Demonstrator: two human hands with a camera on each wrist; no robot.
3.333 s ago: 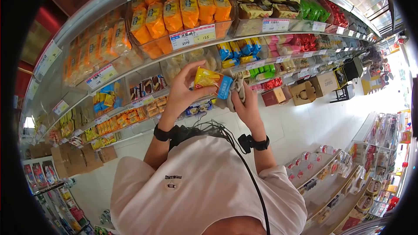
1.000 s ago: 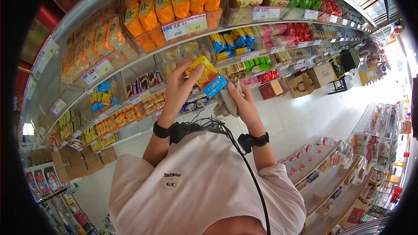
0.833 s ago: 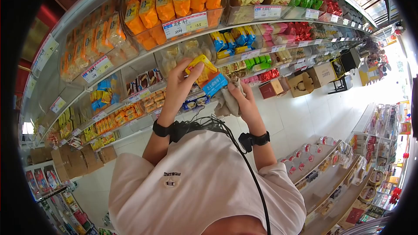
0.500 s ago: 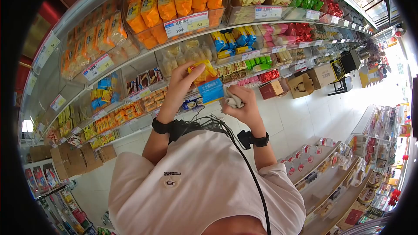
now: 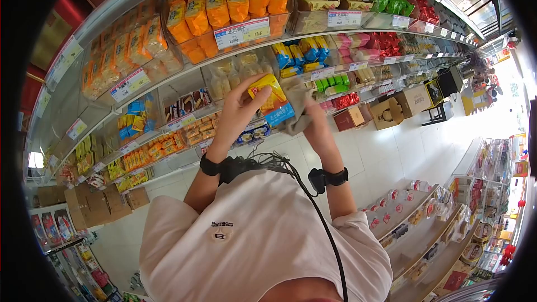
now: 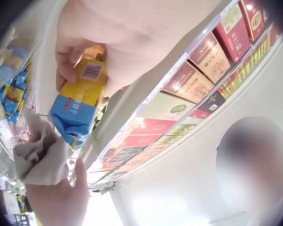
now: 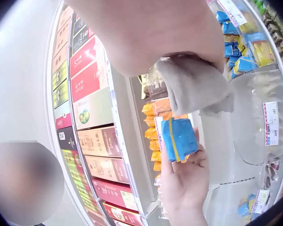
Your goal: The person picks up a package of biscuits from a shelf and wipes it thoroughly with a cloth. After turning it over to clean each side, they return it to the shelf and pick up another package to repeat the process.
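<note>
A yellow-and-blue biscuit packet (image 5: 272, 100) is in my left hand (image 5: 238, 106), thumb across its front and fingers behind. In the left wrist view its barcode and folded blue end (image 6: 75, 125) show. My right hand (image 5: 320, 128) grips a grey cloth (image 5: 296, 109), blurred in the head view, right at the packet's right side. The right wrist view shows the cloth (image 7: 195, 87) hanging from the right hand close over the packet's blue end (image 7: 179, 136). Most of the right hand's fingers are hidden behind the cloth.
Tiered shelves in front hold clear bins of orange-wrapped packs (image 5: 224, 5), blue-and-yellow packets (image 5: 302, 53) and other snacks, with price tags on the edges. Cardboard boxes (image 5: 386, 109) stand on the floor at right. Another shelf unit (image 5: 425, 229) is at lower right.
The packet has turned so its yellow front faces up more, its blue end lower right. My right hand has risen, and the cloth, bunched half a second ago, now spreads beside the packet.
</note>
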